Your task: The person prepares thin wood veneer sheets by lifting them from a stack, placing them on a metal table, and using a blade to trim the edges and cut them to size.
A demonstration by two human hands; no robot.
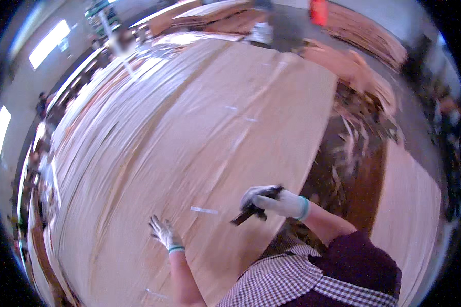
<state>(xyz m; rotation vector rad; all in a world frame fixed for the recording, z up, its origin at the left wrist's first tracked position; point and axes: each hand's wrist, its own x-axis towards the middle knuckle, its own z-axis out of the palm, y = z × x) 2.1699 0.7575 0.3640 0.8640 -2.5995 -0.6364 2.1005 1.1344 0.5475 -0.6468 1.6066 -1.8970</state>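
Observation:
A large pale wood veneer sheet point(189, 163) lies in front of me, with seams and ridges running lengthwise across it. Short white tape strips point(204, 210) are stuck on it in several places. My left hand point(165, 233), in a white glove with a green cuff, is over the sheet with its fingers spread and nothing in them. In my right hand point(275, 201), gloved the same way, is a dark hand tool point(249, 212); its exact kind is blurred. The tool's end points down and left over the sheet, near a tape strip; whether it touches cannot be made out.
Right of the sheet, veneer scraps point(351, 138) litter the dark floor. A pale veneer stack point(412, 204) stands at the far right. More stacked sheets point(363, 33) and a red object point(318, 12) are at the back. A green machine point(100, 11) stands back left.

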